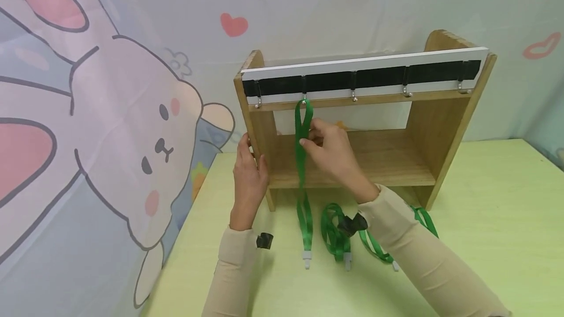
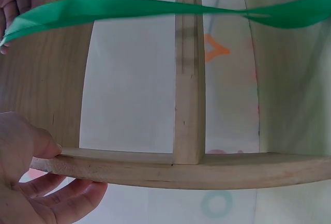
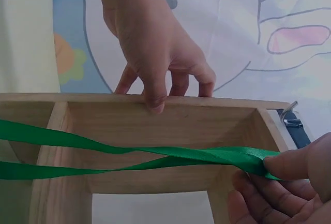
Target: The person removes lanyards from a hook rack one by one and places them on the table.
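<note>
A green lanyard (image 1: 301, 170) hangs down the front of a small wooden shelf (image 1: 396, 160), its top loop at the second hook (image 1: 304, 98) from the left. My right hand (image 1: 332, 150) pinches the strap a little below that loop, thumb against fingers, as the right wrist view also shows. The lanyard's white clip (image 1: 307, 258) dangles low, over the table in the head view. With my left hand (image 1: 250, 180) I hold the shelf's left side panel (image 2: 129, 169), thumb on its inner side and fingers outside.
Along the shelf top runs a white board (image 1: 365, 61) with a black strip and several metal hooks. Two more green lanyards, one bundled (image 1: 336, 234) and one partly behind my right sleeve (image 1: 374, 248), lie on the yellow-green table (image 1: 498, 219). A printed cloth (image 1: 352, 9) hangs behind.
</note>
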Available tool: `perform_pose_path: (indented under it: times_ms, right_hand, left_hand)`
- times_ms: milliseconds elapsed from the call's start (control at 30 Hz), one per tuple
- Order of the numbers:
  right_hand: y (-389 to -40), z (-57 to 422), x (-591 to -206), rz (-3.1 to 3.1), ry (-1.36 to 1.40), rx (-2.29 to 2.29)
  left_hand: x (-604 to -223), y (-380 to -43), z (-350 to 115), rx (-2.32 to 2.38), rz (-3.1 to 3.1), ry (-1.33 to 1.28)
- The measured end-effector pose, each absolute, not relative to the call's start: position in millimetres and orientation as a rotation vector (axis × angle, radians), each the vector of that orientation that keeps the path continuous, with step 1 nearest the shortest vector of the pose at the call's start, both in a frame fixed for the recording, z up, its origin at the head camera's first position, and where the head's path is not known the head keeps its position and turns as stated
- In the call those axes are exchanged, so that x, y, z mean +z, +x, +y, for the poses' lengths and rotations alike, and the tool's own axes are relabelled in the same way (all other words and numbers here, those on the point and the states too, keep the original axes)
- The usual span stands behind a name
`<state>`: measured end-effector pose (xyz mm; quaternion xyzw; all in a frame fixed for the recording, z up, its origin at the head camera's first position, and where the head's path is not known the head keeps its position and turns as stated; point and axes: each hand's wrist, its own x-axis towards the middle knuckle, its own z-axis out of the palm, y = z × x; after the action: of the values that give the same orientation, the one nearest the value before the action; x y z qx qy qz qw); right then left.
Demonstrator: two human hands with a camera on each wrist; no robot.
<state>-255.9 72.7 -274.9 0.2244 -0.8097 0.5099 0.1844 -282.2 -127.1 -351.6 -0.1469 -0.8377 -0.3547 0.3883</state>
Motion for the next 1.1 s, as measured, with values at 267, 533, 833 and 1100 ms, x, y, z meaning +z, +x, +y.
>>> perform_pose_path:
  times_ms: [267,533,833,1100]
  right_hand:
    - [-248,74,-267,-2.202,0.665,1.458]
    - [-237,71,-268,-2.185,0.737,1.442]
    - [-224,65,-293,-2.218,0.753,1.490]
    - [-216,66,-327,-2.271,0.722,1.566]
  left_hand:
    - [-350,-280,-126,-0.905,-2.145,-0.359]
    - [-351,-279,-128,-0.896,-2.144,-0.365]
    - [-351,-280,-129,-0.898,-2.125,-0.391]
    - [-350,-281,-129,-0.900,-2.135,-0.392]
